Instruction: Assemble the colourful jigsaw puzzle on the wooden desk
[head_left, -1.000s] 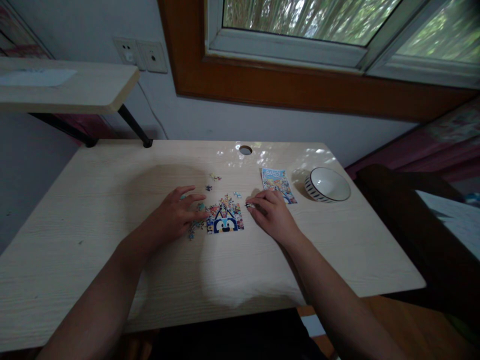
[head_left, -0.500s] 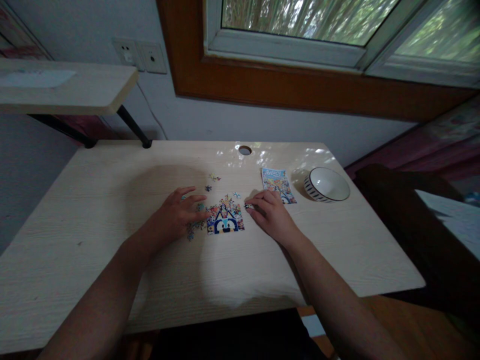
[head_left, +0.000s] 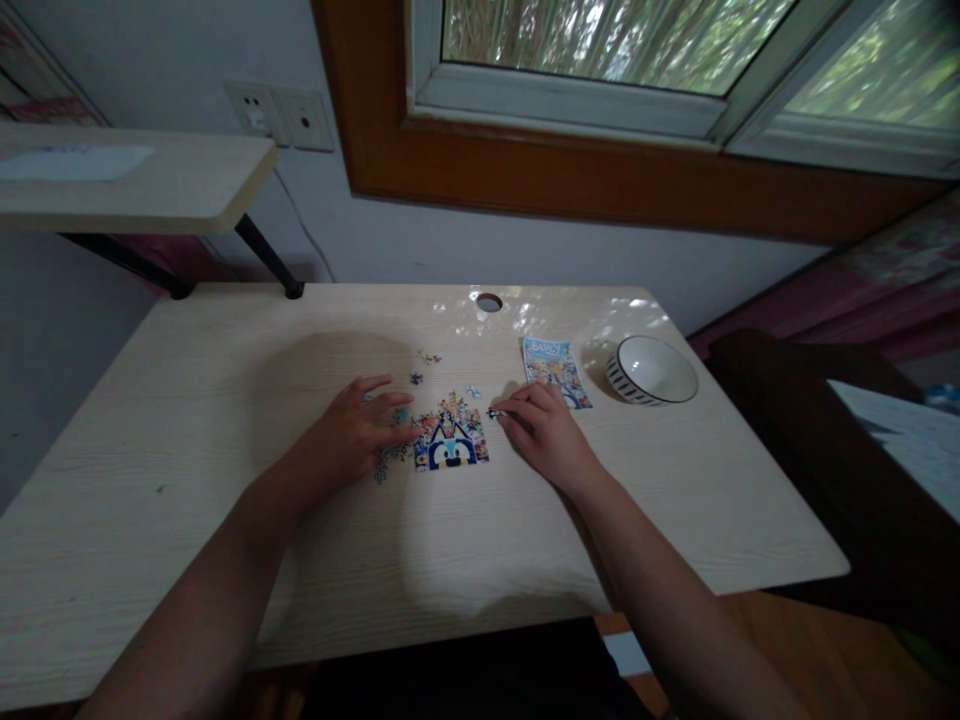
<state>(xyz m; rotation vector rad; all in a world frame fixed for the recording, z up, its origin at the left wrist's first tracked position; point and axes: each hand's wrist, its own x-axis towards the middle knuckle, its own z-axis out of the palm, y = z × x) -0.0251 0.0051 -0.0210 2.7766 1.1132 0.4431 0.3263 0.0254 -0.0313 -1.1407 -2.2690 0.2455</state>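
Note:
A partly assembled jigsaw puzzle (head_left: 452,450) with a blue cartoon dog's face lies on the light wooden table, its upper edge ragged. My left hand (head_left: 360,425) rests with fingers spread at its left side, a fingertip at the puzzle's left edge. Loose puzzle pieces (head_left: 384,465) lie partly hidden under and beside that hand. Just right of the puzzle, my right hand (head_left: 541,425) pinches a small dark puzzle piece (head_left: 493,412) between thumb and fingers. Several more loose pieces (head_left: 429,357) lie beyond the puzzle, and a light blue piece (head_left: 472,391) sits near its top right.
Behind my right hand lies a blue picture sheet (head_left: 555,362), partly covered by the fingers. A white bowl (head_left: 652,370) with dark stripes stands to its right. The table (head_left: 525,560) has a round cable hole (head_left: 490,302) at the back. A raised shelf (head_left: 195,190) stands at left.
The pinched puzzle piece appears slightly turned in my right fingers. My left hand stays in place, and the puzzle looks the same.

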